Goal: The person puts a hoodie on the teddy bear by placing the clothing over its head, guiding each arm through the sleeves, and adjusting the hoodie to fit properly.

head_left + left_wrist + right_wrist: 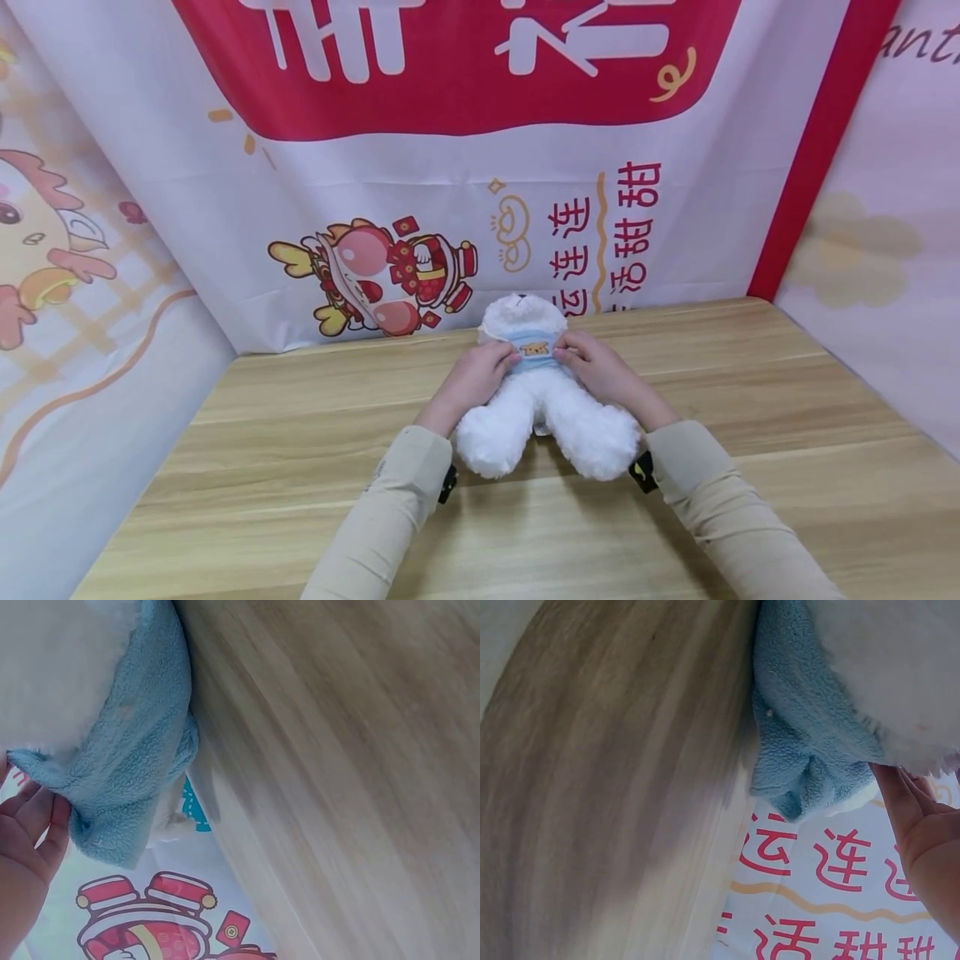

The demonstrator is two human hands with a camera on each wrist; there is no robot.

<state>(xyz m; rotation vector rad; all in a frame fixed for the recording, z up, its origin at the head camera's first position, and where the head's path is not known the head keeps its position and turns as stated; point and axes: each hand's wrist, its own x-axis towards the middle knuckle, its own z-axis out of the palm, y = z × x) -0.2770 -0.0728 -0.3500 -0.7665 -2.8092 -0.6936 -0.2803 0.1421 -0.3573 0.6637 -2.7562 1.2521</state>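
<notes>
A fluffy white plush toy (498, 433) lies on its back on the wooden table, legs toward me and head at the far edge. It wears a light blue shirt (534, 364) with a small brown animal patch (535, 349) on the chest. My left hand (477, 372) pinches the shirt at the left of the patch. On the other side, my right hand (602, 368) pinches the shirt with thumb and fingertips. Bunched blue fleece (142, 742) shows beside the left fingers in the left wrist view. In the right wrist view, the fingertips are right at the shirt's edge (817, 742).
The wooden table (300, 467) ends at a white and red printed cloth (420, 167) hanging behind it. More printed cloth hangs at the left (82, 250) and right (885, 250). Dark wrist devices (643, 472) sit under both cuffs.
</notes>
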